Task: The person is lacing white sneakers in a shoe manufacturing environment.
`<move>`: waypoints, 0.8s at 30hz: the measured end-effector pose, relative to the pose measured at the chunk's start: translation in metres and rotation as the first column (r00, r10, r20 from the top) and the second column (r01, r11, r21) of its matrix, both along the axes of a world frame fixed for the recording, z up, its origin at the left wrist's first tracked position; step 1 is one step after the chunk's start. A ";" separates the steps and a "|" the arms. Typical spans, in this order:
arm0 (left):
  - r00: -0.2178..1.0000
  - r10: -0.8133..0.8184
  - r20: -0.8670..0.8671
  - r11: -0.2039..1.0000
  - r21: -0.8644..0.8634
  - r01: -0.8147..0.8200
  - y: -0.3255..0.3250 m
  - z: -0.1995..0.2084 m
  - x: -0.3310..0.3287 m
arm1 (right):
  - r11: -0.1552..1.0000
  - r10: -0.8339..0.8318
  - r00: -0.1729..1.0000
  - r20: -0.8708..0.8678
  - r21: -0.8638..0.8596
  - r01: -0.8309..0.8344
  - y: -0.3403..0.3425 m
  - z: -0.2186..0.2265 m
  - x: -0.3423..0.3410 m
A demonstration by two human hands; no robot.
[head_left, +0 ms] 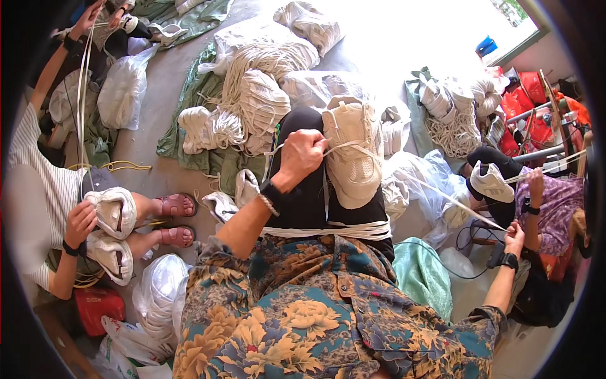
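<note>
While long white lace (454, 201) is gripped by left hand (303, 155) and right hand (514, 239), the beige mesh shoe (353, 175) between is seemingly partly laced.

- The shoe (353, 164) stands just right of the left hand (303, 155), blocking the straight way across.
- A taut lace (451, 201) bars the space left of the right hand (514, 239).
- Between both forearms, room opens above the lap, over the bundled laces (328, 231).
- Beyond the left hand, piled shoes (262, 104) crowd the way; farther left, a strip of floor (151, 145) lies open.
- Just past the right hand, a co-worker's hand (535, 183) narrows passage.
</note>
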State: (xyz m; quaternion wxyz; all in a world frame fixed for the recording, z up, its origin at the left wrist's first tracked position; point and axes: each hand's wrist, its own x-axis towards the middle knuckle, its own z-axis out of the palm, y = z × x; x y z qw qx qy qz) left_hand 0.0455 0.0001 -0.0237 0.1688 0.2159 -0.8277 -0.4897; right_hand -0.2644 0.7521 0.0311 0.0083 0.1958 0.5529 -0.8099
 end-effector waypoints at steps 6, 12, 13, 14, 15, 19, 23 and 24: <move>0.993 -0.069 0.093 0.995 -0.071 0.075 -0.003 -0.008 -0.010 | 0.930 0.304 0.948 0.099 0.187 -0.318 -0.230 -0.043 0.060; 0.972 -0.078 0.223 0.985 -0.135 0.110 -0.002 0.000 -0.015 | 0.635 0.704 0.706 0.080 0.374 -0.676 -0.419 -0.040 0.112; 0.968 -0.068 0.242 0.989 -0.108 0.096 -0.003 0.000 -0.016 | 0.587 0.762 0.647 0.026 0.395 -0.707 -0.446 -0.042 0.118; 0.964 -0.066 0.258 0.993 -0.077 0.089 -0.003 0.000 -0.020 | 0.541 0.809 0.587 -0.027 0.424 -0.726 -0.470 -0.044 0.125; 0.963 -0.067 0.260 0.992 -0.082 0.092 -0.002 0.001 -0.023 | 0.522 0.837 0.540 -0.089 0.429 -0.737 -0.496 -0.041 0.134; 0.959 -0.010 0.284 0.933 -0.343 0.111 0.010 0.015 -0.031 | 0.451 0.885 0.453 -0.108 0.439 -0.777 -0.561 -0.037 0.157; 0.958 0.001 0.286 0.834 -0.529 0.157 0.016 0.023 -0.032 | 0.449 0.892 0.434 -0.131 0.385 -0.806 -0.574 -0.047 0.155; 0.953 -0.005 0.301 0.830 -0.530 0.172 0.016 0.025 -0.032 | 0.459 0.888 0.432 -0.158 0.350 -0.816 -0.574 -0.048 0.154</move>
